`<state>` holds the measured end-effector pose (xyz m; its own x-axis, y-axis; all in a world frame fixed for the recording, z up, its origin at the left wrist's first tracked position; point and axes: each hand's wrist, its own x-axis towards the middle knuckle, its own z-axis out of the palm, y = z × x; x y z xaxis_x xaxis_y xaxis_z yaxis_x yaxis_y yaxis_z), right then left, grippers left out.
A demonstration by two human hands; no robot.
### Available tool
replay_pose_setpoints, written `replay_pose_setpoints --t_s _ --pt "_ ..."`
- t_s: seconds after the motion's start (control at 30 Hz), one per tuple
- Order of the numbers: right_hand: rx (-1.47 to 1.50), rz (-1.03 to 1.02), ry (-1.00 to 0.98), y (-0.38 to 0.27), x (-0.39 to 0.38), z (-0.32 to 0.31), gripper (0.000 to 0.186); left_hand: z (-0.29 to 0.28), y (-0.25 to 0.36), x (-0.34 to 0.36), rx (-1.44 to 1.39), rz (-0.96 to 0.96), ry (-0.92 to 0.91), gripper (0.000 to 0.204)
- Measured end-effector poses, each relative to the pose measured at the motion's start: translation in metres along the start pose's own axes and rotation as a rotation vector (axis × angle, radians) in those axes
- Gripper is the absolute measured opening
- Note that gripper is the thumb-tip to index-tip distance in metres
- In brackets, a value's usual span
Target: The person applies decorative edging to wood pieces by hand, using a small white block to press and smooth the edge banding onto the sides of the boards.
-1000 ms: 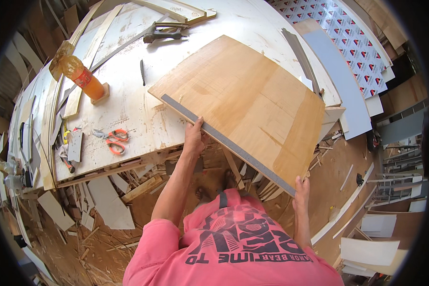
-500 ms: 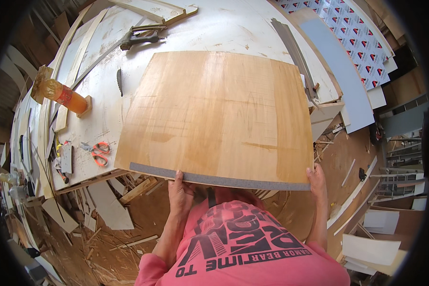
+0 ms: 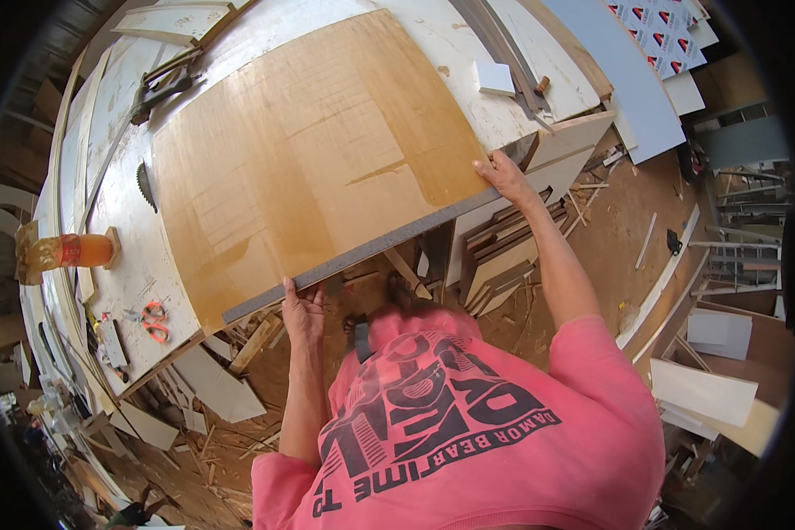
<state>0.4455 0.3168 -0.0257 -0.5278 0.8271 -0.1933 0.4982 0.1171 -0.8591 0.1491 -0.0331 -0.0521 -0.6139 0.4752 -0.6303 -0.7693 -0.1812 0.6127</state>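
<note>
Board [image 3: 309, 150]: turned and gone farther over the bench [image 3: 155, 265] since half a second ago, now reaching forward from both hands' fingers, its near side along the bench's front edge
Left hand [image 3: 303, 311]: grasping the board's near side, thumb up at the grey strip [image 3: 371, 247], other fingers partly hidden
Right hand [image 3: 508, 179]: grasping the board's near right corner
Strip: from left of the left fingers to just beside the right fingers
Saw blade [image 3: 145, 187]: ahead and left of the left fingers, near the board's left edge
Scissors [image 3: 154, 321]: left of the left fingers, orange-handled
Bottle [image 3: 84, 251]: farther left of them, orange
White block [image 3: 493, 78]: ahead of the right fingers
Black tool [image 3: 166, 91]: well ahead of the left fingers, to their left
</note>
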Motion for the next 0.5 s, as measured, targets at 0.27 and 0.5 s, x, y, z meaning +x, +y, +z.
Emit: replay_pose_setpoints --t_s 0.27,0.5 --pt "0.088 0.236 0.218 0.008 -0.029 -0.016 0.054 0.008 0.001 -0.002 0.037 0.039 0.000 0.040" --pt "0.380 0.243 0.174 0.002 -0.068 0.011 0.048 0.009 0.003 -0.002 0.068 0.021 -0.052 0.045"
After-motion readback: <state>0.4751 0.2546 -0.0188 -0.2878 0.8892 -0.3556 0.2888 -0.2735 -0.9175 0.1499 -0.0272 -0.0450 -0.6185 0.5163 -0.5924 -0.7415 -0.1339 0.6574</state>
